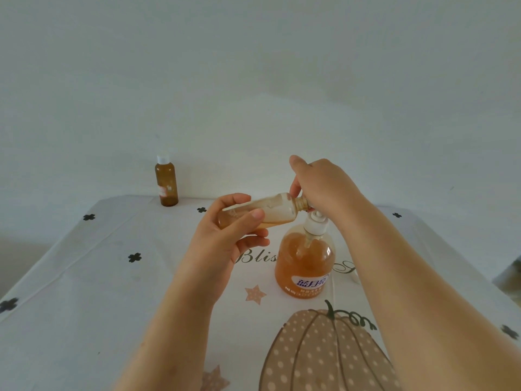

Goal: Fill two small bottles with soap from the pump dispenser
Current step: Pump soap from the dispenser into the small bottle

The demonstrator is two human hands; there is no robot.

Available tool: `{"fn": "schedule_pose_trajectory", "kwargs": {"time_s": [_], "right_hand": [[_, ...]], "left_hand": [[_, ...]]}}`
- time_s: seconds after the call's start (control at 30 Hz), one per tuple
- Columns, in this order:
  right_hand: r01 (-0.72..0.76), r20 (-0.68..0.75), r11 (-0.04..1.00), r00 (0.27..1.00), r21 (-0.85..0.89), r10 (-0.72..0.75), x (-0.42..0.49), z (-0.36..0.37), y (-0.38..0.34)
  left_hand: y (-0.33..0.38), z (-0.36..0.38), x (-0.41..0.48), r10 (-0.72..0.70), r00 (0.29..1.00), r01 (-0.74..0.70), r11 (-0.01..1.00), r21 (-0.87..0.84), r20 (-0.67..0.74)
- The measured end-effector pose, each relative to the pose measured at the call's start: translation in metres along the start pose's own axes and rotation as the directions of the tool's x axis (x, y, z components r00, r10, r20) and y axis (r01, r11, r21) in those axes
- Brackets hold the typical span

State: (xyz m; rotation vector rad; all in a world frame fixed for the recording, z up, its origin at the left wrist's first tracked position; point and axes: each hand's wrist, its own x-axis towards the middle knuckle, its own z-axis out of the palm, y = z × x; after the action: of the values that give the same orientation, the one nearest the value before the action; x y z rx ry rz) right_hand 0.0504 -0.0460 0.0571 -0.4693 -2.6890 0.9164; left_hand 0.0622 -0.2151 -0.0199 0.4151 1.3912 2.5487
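My left hand (231, 235) grips a small clear bottle (277, 210) that lies nearly on its side, with amber soap pooled along its lower side. Its open neck points right, at the pump head of the dispenser. My right hand (321, 184) sits on top of that pump head and hides the nozzle and the bottle's mouth; its fingers curl down over the pump. The pump dispenser (306, 261) stands upright on the table, round, full of orange soap, with a white collar. A second small amber bottle (166, 183) with a white cap stands at the table's far left edge.
The table carries a white cloth (112, 292) printed with a pumpkin, stars and black flowers. A small white object (355, 276), perhaps a cap, lies right of the dispenser, partly behind my right forearm. A pale wall rises just behind the table.
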Motion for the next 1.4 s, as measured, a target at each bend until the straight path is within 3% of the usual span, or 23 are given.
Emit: {"fn": "schedule_pose_trajectory", "kwargs": {"time_s": [0.63, 1.03, 1.4], "right_hand": [[-0.004, -0.012, 0.999, 1.0, 0.051, 0.005, 0.001, 0.007, 0.009], [-0.016, -0.002, 0.999, 1.0, -0.047, 0.016, 0.006, -0.001, -0.002], [0.012, -0.019, 1.0, 1.0, -0.028, -0.012, 0.007, 0.003, 0.004]], "left_hand": [[-0.004, -0.006, 0.005, 0.006, 1.0, -0.007, 0.998, 0.056, 0.006], [-0.004, -0.002, 0.002, 0.02, 1.0, -0.02, 0.999, 0.036, 0.004], [-0.004, -0.002, 0.003, 0.051, 0.999, -0.052, 0.998, 0.043, 0.02]]}}
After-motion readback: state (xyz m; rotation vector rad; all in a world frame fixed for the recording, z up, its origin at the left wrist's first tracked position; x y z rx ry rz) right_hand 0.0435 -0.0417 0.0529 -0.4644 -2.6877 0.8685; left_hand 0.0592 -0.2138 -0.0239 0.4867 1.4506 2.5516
